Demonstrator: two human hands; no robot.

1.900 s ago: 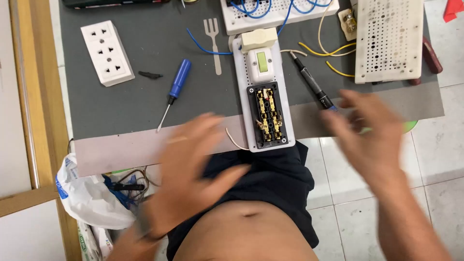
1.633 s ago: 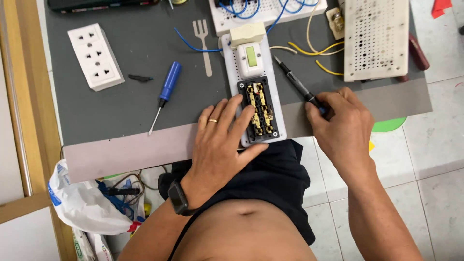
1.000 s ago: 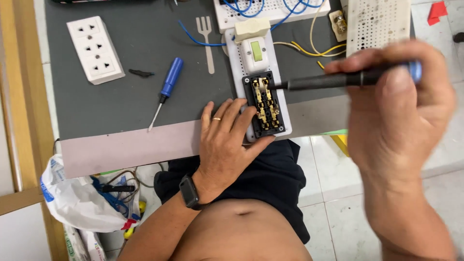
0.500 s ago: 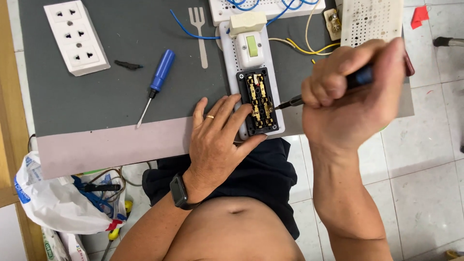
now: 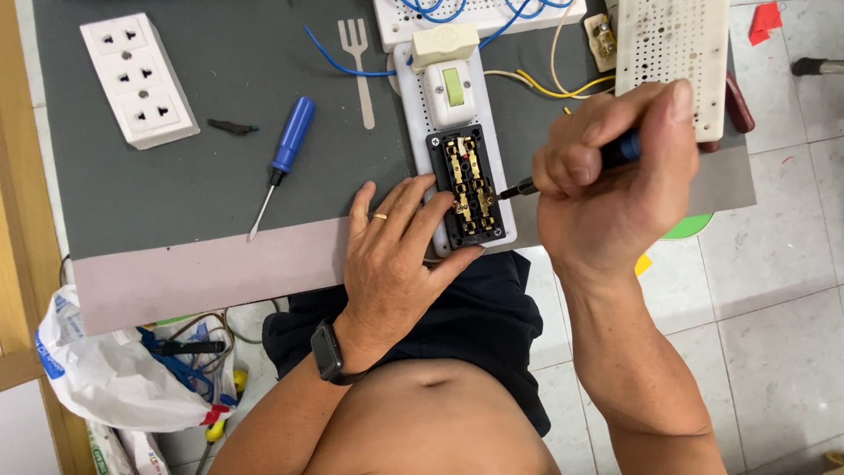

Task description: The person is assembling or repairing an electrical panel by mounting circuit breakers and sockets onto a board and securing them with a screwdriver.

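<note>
Overhead view from a head camera: a person sits at a grey bench with both hands on an opened socket, a black block of brass contacts on a white base that lies at the bench's front edge, right of the middle

The left hand rests flat against the socket's left side; its fingers are slightly spread, the thumb lies along the socket's near end, and they hold nothing. The right hand is closed around a dark screwdriver, fingers pressed together on the handle and thumb raised on top. Its tip meets the brass parts on the socket's right side

A pale switch sits on the same white base, further from the front edge. A blue screwdriver lies well apart to the left, and a white 3-outlet strip lies near the far left corner. Blue and yellow wires run along the far edge, beside a white perforated board at the far right corner

Risks, as a judgement: the tip enters at a low angle, so it could slip off a screw, scar the head, or jab the left fingers touching the socket. The socket sits right at the front edge, so a hard push could tip it toward the lap. Whether the wires are live cannot be told
</note>
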